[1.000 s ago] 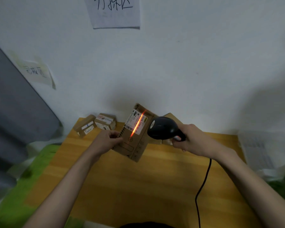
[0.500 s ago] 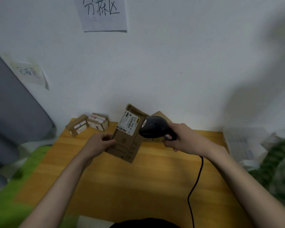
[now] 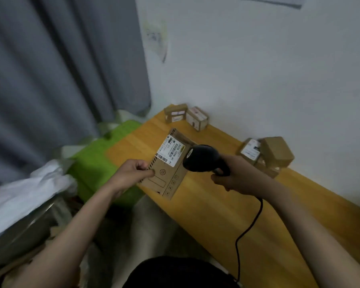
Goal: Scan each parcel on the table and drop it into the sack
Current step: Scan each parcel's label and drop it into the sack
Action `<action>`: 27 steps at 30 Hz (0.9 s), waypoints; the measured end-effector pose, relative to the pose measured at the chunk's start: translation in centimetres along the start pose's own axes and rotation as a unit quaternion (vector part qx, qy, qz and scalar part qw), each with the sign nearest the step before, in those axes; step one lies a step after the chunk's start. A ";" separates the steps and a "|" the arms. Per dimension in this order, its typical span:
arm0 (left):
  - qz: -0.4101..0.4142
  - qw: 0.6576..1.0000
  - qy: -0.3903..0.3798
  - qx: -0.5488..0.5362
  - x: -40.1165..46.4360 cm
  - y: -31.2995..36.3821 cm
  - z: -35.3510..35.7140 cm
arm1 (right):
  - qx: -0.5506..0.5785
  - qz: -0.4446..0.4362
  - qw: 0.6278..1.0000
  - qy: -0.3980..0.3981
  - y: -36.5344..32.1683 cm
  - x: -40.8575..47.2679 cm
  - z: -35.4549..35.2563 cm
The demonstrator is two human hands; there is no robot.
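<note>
Fingers [image 3: 142, 165] of the left hand [image 3: 131, 175] are curled round the lower-left edge of a flat brown parcel [image 3: 168, 165], thumb pressed on its face, holding it tilted at mid-frame, over the worktop's [image 3: 227, 215] left edge. The parcel's white barcode label [image 3: 170, 151] faces up. Right hand [image 3: 234, 175], just right of center, is wrapped round the handle of a black scanner [image 3: 202, 157], fingers closed tight on the grip, scanner head right beside the parcel's right edge, overlapping it from this angle. The scanner's black cable [image 3: 247, 225] loops down over the wood toward the bottom of the frame. Other parcels sit on the worktop: two small boxes [image 3: 185, 116] at the far corner by the white wall [image 3: 258, 69], approx. upper center, and a cluster of boxes [image 3: 266, 155] at right of center, behind the right hand. Left of the worktop there's a bright green surface [image 3: 96, 161]; a white sack [image 3: 25, 194] w/ crumpled rim lies at lower left. Grey curtain [image 3: 60, 69] fills the upper left. Pic is blurry toward the edges.
</note>
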State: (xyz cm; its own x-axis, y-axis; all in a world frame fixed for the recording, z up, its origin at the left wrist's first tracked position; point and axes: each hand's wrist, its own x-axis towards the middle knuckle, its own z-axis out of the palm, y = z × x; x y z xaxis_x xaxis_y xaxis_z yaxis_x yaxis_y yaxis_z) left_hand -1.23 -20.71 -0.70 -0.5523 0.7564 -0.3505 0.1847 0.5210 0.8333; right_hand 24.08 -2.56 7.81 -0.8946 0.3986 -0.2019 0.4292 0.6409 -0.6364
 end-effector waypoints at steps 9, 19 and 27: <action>-0.155 0.965 0.176 -0.119 -16.5 -15.0 -10.0 | -0.035 -0.163 0.964 -0.205 -12.2 9.3 13.0; -0.330 0.880 0.280 -0.196 -31.3 -28.6 -13.9 | -0.023 -0.192 0.922 -0.336 -21.4 11.3 27.0; -0.386 0.826 0.307 -0.274 -26.9 -36.0 -16.4 | -0.031 -0.152 0.938 -0.310 -22.6 10.9 29.2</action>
State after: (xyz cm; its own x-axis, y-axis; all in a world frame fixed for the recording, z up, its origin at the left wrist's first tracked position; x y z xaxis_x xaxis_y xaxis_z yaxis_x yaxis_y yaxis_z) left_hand -6.35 -66.23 -14.25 -0.6725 -0.1469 -0.7253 -0.7175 0.3694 0.5905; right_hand 1.06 -31.85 -1.77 -0.8691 -0.2547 -0.4240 0.1317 0.7071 -0.6947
